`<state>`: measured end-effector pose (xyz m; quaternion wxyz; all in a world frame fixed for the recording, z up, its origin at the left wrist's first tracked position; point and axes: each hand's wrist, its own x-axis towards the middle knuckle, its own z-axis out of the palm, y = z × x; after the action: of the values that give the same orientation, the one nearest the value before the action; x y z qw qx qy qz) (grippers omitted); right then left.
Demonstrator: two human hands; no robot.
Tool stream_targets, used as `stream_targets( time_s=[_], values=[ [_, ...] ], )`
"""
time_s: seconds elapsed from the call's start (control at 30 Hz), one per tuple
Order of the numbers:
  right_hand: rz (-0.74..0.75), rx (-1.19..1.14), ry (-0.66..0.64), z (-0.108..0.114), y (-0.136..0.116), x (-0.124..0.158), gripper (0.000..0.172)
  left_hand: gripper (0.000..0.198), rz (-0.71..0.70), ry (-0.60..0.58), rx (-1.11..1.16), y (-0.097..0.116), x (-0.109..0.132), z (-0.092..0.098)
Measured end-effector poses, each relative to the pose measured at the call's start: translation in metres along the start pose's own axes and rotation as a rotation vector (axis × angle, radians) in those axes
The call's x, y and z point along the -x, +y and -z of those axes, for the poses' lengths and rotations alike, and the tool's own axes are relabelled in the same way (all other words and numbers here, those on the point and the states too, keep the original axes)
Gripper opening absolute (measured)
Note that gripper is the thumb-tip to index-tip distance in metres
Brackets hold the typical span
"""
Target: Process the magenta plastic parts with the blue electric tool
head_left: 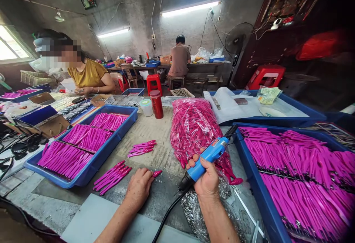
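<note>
My right hand [206, 178] is wrapped round a blue electric screwdriver [208, 158], its black nose tilted down toward the bench and its cord running to the front edge. My left hand [139, 184] rests on the bench, fingers pressed together on a magenta eyeglass temple [157, 173] whose tip sticks out past the fingertips. Tiny ring-like parts [165, 169] lie scattered beside it. Left of that hand is a row of magenta temples [112, 176], and a smaller group of temples [142, 148] lies farther back. The screwdriver's tip stays apart from the held temple.
Blue trays of magenta temples stand left [111, 143] and right [244, 161]. A bulging clear bag [194, 125] of magenta parts sits behind the screwdriver, near a red canister [156, 104]. A bag of small metal parts [199, 213] lies by my right forearm. Two people sit beyond.
</note>
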<state>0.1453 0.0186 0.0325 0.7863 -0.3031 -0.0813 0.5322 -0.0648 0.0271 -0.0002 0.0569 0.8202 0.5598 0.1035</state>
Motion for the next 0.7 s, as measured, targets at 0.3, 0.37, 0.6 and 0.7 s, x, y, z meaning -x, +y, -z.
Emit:
stream_targets(
  time_s=[0.3, 0.37, 0.6, 0.7],
  values=[
    [0.007, -0.001, -0.010, 0.001, 0.001, 0.000, 0.049, 0.029, -0.008, 0.000, -0.046, 0.003, -0.002, 0.001],
    [0.000, -0.005, -0.006, 0.001, 0.000, 0.000, 0.050, 0.030, -0.033, 0.012, -0.041, 0.002, -0.002, -0.001],
    [-0.006, -0.010, 0.003, 0.002, 0.000, -0.001, 0.050, 0.031, -0.022, 0.089, 0.086, -0.006, -0.003, 0.002],
    [-0.008, -0.016, 0.000, 0.002, 0.000, -0.001, 0.051, 0.031, 0.018, 0.104, 0.116, -0.008, -0.005, 0.005]
  ],
)
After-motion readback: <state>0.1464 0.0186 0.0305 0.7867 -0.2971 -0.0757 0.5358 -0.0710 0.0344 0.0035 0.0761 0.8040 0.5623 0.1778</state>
